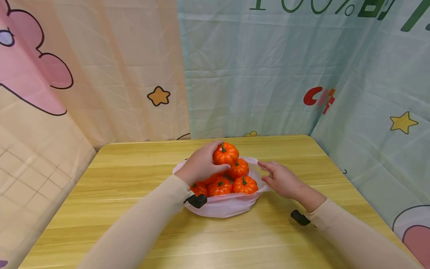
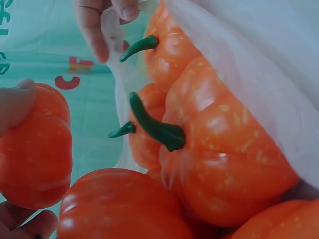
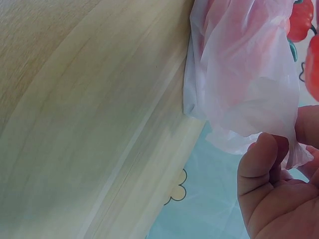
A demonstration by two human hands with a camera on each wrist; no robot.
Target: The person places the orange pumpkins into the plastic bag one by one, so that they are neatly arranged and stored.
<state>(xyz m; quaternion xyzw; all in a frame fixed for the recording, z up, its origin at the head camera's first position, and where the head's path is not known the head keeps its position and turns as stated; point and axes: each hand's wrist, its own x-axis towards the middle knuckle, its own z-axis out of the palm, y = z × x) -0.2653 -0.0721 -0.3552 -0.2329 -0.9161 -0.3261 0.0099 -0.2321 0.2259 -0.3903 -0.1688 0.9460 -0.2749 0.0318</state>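
Observation:
A small orange toy pumpkin point(image 1: 226, 153) with a green stem is gripped in my left hand point(image 1: 203, 163), above the other pumpkins. Several more pumpkins point(image 1: 220, 186) sit in a thin pale pink plastic bag point(image 1: 223, 207) whose mouth is spread wide. In the left wrist view the held pumpkin point(image 2: 37, 149) is apart from the stems of those in the bag. At the bag's right side, my right hand point(image 1: 282, 180) pinches the rim of the plastic, as the right wrist view shows with the bag edge point(image 3: 294, 149) between thumb and fingers.
The bag stands on a light wooden table point(image 1: 134, 216). Printed fabric curtains point(image 1: 248, 74) hang behind the table's far edge and on both sides. Black wrist straps with small devices point(image 1: 300, 218) are on both wrists.

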